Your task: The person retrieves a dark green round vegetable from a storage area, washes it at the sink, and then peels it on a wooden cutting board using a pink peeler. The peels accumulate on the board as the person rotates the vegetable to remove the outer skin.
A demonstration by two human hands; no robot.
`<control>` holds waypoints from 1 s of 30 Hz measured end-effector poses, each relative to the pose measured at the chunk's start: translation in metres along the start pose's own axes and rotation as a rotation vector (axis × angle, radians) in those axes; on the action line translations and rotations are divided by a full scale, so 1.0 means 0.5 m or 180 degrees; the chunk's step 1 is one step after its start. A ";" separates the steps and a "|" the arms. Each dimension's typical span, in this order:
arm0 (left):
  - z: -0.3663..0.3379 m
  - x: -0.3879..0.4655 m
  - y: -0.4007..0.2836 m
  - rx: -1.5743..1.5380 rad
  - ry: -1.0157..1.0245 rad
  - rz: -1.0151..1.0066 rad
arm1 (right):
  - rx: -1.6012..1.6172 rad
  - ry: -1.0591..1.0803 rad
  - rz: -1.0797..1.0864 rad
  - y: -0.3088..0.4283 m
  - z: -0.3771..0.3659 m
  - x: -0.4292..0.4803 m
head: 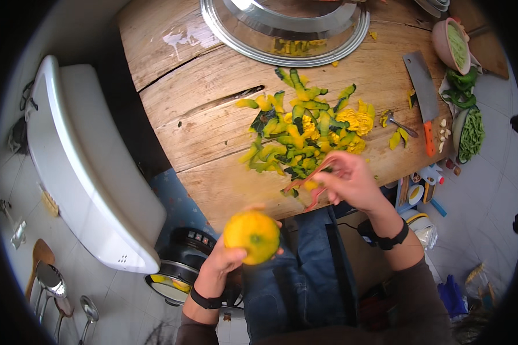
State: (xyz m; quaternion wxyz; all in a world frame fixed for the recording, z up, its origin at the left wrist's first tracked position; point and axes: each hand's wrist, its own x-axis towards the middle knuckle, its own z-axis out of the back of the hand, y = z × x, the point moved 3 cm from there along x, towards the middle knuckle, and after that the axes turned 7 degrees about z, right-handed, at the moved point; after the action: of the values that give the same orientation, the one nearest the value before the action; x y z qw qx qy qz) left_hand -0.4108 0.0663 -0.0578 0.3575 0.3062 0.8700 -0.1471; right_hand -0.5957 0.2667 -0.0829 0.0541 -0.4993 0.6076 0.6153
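Observation:
My left hand is wrapped around a small round yellow pumpkin, its skin peeled off and a greenish spot facing up. I hold it over my lap, just off the table's front edge. In my right hand is a red Y-shaped peeler, blurred, with a bit of yellow showing between its arms. The peeler is apart from the pumpkin, above the table edge. A loose heap of green and yellow peel strips lies on the wooden table, with stringy yellow pulp on its right side.
A cleaver with an orange handle lies at right, near a spoon and garlic cloves. Beyond are a pink bowl, green peppers and a bowl of green strips. A large steel vessel stands behind; a white sink is at left.

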 end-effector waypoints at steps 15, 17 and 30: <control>-0.007 0.028 0.014 0.0424 0.0033 -0.0034 | 0.0341 0.0644 0.0198 0.009 -0.107 -0.045; -0.004 0.029 0.013 0.0450 0.0076 -0.0029 | 0.0414 0.0660 0.0059 0.010 -0.107 -0.051; -0.008 0.001 -0.012 0.0415 0.0095 0.0069 | -0.0263 0.0033 -0.0122 0.016 -0.030 -0.021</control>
State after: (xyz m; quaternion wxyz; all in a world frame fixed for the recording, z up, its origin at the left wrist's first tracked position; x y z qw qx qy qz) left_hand -0.4171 0.0637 -0.0550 0.3253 0.3403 0.8604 -0.1950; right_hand -0.5876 0.2581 -0.0664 0.0421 -0.5158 0.5723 0.6361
